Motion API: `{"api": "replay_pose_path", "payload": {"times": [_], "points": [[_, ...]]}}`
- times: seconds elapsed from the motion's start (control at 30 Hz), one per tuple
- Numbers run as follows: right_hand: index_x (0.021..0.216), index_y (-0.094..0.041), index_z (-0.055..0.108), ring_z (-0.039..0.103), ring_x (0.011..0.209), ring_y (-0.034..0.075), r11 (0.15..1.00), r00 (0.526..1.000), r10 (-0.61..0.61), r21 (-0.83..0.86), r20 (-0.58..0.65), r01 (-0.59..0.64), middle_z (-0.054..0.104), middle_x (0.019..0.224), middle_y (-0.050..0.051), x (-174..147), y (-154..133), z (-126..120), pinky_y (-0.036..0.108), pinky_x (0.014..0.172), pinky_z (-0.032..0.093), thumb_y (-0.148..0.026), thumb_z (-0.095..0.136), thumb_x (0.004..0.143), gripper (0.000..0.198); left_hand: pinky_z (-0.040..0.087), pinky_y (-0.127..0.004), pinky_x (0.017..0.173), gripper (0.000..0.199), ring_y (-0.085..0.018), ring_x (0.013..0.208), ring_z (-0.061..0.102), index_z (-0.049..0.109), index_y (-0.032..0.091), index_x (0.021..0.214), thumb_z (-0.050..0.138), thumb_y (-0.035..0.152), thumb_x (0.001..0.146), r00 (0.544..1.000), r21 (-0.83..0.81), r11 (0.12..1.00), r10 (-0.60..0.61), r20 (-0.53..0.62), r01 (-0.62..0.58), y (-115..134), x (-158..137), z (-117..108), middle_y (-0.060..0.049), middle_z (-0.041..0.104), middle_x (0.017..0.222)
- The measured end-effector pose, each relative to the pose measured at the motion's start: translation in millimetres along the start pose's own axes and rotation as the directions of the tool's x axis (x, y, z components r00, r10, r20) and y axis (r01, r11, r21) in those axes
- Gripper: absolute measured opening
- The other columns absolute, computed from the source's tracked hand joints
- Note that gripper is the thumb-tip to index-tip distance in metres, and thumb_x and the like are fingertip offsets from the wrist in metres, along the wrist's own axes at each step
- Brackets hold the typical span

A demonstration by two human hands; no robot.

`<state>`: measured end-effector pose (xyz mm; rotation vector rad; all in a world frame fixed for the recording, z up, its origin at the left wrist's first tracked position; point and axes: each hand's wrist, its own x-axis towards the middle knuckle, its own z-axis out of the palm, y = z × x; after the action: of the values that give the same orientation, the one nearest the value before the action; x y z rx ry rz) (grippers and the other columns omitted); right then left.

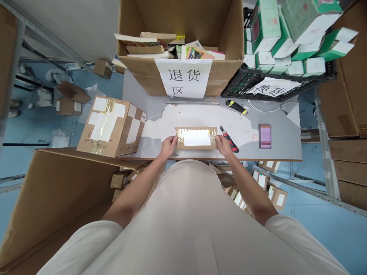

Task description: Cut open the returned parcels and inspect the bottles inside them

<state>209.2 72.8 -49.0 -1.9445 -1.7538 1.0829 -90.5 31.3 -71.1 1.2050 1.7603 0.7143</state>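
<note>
Between my two hands is a small brown cardboard parcel [197, 138] with a white label on its upper face and clear tape at both ends. My left hand [169, 146] is closed on its left end, the thumb on top. My right hand [223, 145] grips the right end in the same way. Just right of that hand lies a red and black utility knife [229, 139]. A second utility knife, yellow and black [236, 107], rests farther back. The undersides of my fingers are hidden.
A big carton of books [137, 74] stands at the table's back, beside a black crate [229, 89] of green-white boxes. A taped carton [123, 122] sits at left, a phone [265, 136] at right. A large open carton [57, 198] is by my left arm.
</note>
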Motion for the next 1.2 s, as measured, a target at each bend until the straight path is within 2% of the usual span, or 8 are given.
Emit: {"api": "replay_pose_path", "payload": {"times": [0.13, 0.3, 0.5, 0.6, 0.7, 0.8, 0.93, 1.2], "points": [[0.097, -0.015, 0.066, 0.061, 0.085, 0.023, 0.991, 0.999, 0.044, 0.124, 0.012, -0.046, 0.068, 0.092, 0.011, -7.1, 5.9, 0.5, 0.036, 0.079, 0.048, -0.063, 0.03, 0.089, 0.06, 0.051, -0.033, 0.08, 0.05, -0.021, 0.087, 0.064, 0.07, 0.013, 0.097, 0.041, 0.053, 0.09, 0.999, -0.11, 0.993, -0.043, -0.008, 0.042, -9.6, -5.9, 4.1, -0.01, 0.07, 0.092], [0.115, -0.016, 0.062, 0.063, 0.085, 0.019, 0.907, 0.992, 0.113, 0.402, 0.051, -0.124, 0.068, 0.106, 0.011, -14.8, 21.8, 4.5, 0.034, 0.076, 0.053, -0.061, 0.036, 0.088, 0.058, 0.052, -0.039, 0.087, 0.052, -0.022, 0.097, 0.066, 0.062, 0.012, 0.122, 0.042, 0.048, 0.09, 0.995, -0.279, 0.955, -0.094, 0.025, 0.097, -22.1, -12.6, 5.8, -0.013, 0.068, 0.112], [0.13, -0.019, 0.054, 0.062, 0.103, 0.024, 0.936, 0.994, 0.032, 0.346, 0.103, -0.066, 0.061, 0.125, 0.013, -18.4, 48.0, 13.8, 0.043, 0.091, 0.05, -0.033, 0.056, 0.077, 0.055, 0.046, -0.044, 0.102, 0.059, -0.028, 0.117, 0.059, 0.057, 0.014, 0.128, 0.062, 0.026, 0.069, 0.994, -0.309, 0.95, -0.017, 0.112, 0.051, -36.5, -17.2, 8.7, -0.014, 0.058, 0.133], [0.134, -0.024, 0.05, 0.059, 0.109, 0.025, 0.952, 0.982, -0.02, 0.303, 0.188, -0.038, 0.059, 0.13, 0.01, -20.7, 54.4, 19.3, 0.045, 0.095, 0.047, -0.026, 0.063, 0.071, 0.065, 0.042, -0.045, 0.106, 0.062, -0.029, 0.122, 0.056, 0.059, 0.015, 0.126, 0.068, 0.027, 0.066, 0.986, -0.328, 0.944, 0.025, 0.164, 0.03, -37.2, -21.0, 12.0, -0.013, 0.059, 0.132], [0.129, -0.024, 0.053, 0.059, 0.106, 0.023, 0.954, 0.978, -0.035, 0.299, 0.205, -0.028, 0.062, 0.121, 0.009, -21.8, 50.8, 19.7, 0.044, 0.096, 0.047, -0.03, 0.062, 0.074, 0.056, 0.044, -0.043, 0.103, 0.059, -0.027, 0.116, 0.059, 0.06, 0.015, 0.124, 0.069, 0.037, 0.069, 0.985, -0.352, 0.936, 0.03, 0.168, 0.032, -31.5, -23.6, 10.9, -0.012, 0.062, 0.127], [0.111, -0.019, 0.061, 0.06, 0.099, 0.023, 0.964, 0.983, -0.067, 0.265, 0.174, 0.019, 0.062, 0.109, 0.011, -20.0, 40.5, 13.2, 0.039, 0.087, 0.05, -0.043, 0.055, 0.081, 0.039, 0.051, -0.037, 0.09, 0.053, -0.024, 0.102, 0.063, 0.064, 0.015, 0.117, 0.065, 0.045, 0.074, 0.994, -0.257, 0.967, 0.027, 0.104, 0.0, -21.5, -21.4, 4.1, -0.012, 0.065, 0.115], [0.086, -0.018, 0.061, 0.058, 0.088, 0.023, 0.999, 0.992, -0.049, 0.023, 0.118, 0.047, 0.062, 0.089, 0.01, -10.2, 25.8, 8.3, 0.037, 0.082, 0.047, -0.059, 0.037, 0.089, 0.048, 0.05, -0.033, 0.081, 0.046, -0.02, 0.083, 0.062, 0.072, 0.014, 0.104, 0.05, 0.049, 0.086, 0.999, 0.011, 0.999, 0.053, -0.004, -0.053, -9.5, -7.3, 0.0, -0.009, 0.066, 0.087], [0.083, -0.018, 0.062, 0.06, 0.093, 0.027, 0.999, 0.996, 0.025, -0.038, 0.081, -0.022, 0.066, 0.093, 0.015, 11.2, 18.9, 19.3, 0.04, 0.088, 0.044, -0.067, 0.022, 0.09, 0.064, 0.047, -0.032, 0.08, 0.047, -0.021, 0.081, 0.062, 0.074, 0.015, 0.092, 0.042, 0.049, 0.091, 1.0, 0.161, 0.987, -0.024, -0.02, 0.027, -10.6, 18.0, 9.6, -0.008, 0.069, 0.083]]}}
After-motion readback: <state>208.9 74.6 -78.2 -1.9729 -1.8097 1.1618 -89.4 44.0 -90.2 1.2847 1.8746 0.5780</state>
